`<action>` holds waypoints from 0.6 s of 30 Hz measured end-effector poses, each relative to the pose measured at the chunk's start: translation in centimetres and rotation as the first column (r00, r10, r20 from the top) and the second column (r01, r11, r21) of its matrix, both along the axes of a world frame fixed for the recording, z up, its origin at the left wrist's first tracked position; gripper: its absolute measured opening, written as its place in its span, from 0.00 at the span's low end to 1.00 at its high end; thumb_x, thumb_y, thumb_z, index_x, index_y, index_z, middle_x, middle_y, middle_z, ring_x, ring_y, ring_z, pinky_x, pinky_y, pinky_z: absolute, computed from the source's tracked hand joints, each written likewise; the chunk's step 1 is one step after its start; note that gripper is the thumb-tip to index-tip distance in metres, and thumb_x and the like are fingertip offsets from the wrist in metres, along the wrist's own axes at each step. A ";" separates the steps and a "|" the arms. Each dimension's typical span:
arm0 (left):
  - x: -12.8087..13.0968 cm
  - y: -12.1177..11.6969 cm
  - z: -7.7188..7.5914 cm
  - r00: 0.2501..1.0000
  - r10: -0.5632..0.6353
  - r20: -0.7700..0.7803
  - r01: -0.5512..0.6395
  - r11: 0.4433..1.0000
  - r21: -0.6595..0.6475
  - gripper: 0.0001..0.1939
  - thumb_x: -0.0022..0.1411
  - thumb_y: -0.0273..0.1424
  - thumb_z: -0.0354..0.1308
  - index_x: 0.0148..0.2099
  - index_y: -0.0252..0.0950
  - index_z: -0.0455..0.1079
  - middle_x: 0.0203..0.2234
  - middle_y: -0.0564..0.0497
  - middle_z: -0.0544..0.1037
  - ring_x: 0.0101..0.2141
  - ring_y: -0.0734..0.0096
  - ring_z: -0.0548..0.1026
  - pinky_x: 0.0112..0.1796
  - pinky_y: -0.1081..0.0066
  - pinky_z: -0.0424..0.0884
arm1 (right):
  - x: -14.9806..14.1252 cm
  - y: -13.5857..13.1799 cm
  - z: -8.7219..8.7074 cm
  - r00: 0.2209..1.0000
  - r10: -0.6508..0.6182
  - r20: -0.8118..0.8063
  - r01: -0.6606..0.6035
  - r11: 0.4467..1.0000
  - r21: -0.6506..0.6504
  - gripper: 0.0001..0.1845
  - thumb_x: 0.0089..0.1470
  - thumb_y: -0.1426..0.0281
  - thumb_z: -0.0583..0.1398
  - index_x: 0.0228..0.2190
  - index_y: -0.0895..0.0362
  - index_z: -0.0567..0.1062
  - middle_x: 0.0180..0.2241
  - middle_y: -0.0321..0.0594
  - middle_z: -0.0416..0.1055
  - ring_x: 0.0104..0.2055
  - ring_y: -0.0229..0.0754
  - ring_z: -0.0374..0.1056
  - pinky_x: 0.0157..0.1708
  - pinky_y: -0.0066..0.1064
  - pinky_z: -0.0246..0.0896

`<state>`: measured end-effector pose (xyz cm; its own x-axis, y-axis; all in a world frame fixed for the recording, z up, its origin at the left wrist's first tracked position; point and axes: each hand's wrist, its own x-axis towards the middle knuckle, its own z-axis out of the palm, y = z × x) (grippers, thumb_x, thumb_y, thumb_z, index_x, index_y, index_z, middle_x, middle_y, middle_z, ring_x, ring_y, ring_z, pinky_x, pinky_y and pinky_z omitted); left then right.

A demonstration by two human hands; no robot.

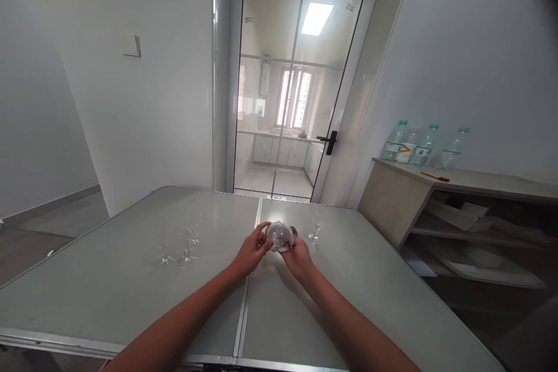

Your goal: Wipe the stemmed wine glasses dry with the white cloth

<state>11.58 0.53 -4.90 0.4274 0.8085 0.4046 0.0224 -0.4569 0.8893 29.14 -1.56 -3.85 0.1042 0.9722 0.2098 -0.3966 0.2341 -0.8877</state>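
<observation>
Head view: the left hand (253,249) and right hand (299,253) jointly hold a clear, round glass object with white crumpled wrapping (279,236) above the grey rectangular folding table (209,296), near its far edge. One clear stemmed glass (314,231) stands right of the hands; a group of clear stemmed glasses (188,253) stands toward the left edge.

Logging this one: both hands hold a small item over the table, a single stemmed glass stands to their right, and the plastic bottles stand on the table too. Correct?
Not the bottles: the head view shows them on top of the shelf unit, not the table. The rest holds: left hand and right hand hold a small item, with a single stemmed glass to their right.
</observation>
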 end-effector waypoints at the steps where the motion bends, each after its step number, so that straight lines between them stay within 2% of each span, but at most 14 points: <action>1: 0.0 0.1 -0.2 1.000 0.014 -0.004 -0.014 1.000 0.008 0.30 0.70 0.47 0.56 0.68 0.43 0.60 0.30 0.57 0.66 0.28 0.73 0.66 0.31 0.72 0.64 | -0.1 -0.2 0.0 1.000 -0.003 0.026 0.002 1.000 0.006 0.10 0.47 0.62 0.69 0.33 0.52 0.79 0.34 0.40 0.77 0.41 0.53 0.71 0.38 0.40 0.67; 4: 0.1 0.5 -1.1 0.999 0.042 -0.028 -0.041 0.998 0.045 0.31 0.71 0.49 0.53 0.70 0.43 0.59 0.36 0.52 0.68 0.35 0.68 0.68 0.35 0.70 0.67 | -0.8 -0.8 0.2 0.999 0.006 0.037 -0.007 1.000 0.011 0.14 0.49 0.60 0.69 0.37 0.51 0.80 0.36 0.40 0.78 0.42 0.52 0.71 0.38 0.38 0.66; 8: 0.1 1.1 -2.1 0.994 0.106 -0.029 -0.103 0.992 0.066 0.32 0.69 0.51 0.53 0.70 0.45 0.60 0.45 0.47 0.66 0.44 0.61 0.70 0.42 0.65 0.71 | -1.8 -1.1 0.5 0.994 0.102 -0.038 -0.103 0.994 -0.021 0.20 0.54 0.53 0.67 0.44 0.51 0.77 0.36 0.39 0.78 0.38 0.48 0.71 0.36 0.36 0.65; 12: -0.1 1.6 -2.1 0.990 0.139 -0.028 -0.137 0.988 0.068 0.31 0.69 0.53 0.52 0.68 0.45 0.64 0.49 0.44 0.64 0.49 0.57 0.70 0.45 0.61 0.72 | -2.2 -1.2 0.4 0.991 0.137 -0.001 -0.137 0.989 -0.052 0.22 0.53 0.49 0.67 0.42 0.51 0.77 0.35 0.38 0.78 0.36 0.45 0.71 0.34 0.34 0.63; 16: -0.2 1.6 -1.7 0.991 0.134 0.010 -0.134 0.980 0.145 0.29 0.70 0.52 0.51 0.66 0.43 0.64 0.54 0.42 0.66 0.58 0.53 0.67 0.59 0.55 0.63 | -2.1 -1.2 0.0 0.981 0.139 0.135 -0.139 0.990 -0.011 0.24 0.53 0.46 0.66 0.41 0.52 0.78 0.33 0.40 0.77 0.36 0.48 0.71 0.34 0.35 0.62; 18: -0.1 1.5 -1.6 0.989 0.145 0.021 -0.146 0.975 0.167 0.30 0.70 0.52 0.53 0.66 0.42 0.63 0.57 0.42 0.67 0.60 0.53 0.65 0.62 0.53 0.58 | -2.0 -1.2 -0.3 0.973 0.128 0.190 -0.134 0.991 0.019 0.23 0.53 0.46 0.66 0.40 0.52 0.78 0.32 0.41 0.77 0.36 0.49 0.71 0.33 0.36 0.62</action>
<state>11.45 2.00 -6.49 0.3064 0.7819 0.5429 0.0926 -0.5921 0.8005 27.10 -2.73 -4.11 -0.0682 0.9673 0.2443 -0.2527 0.2202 -0.9422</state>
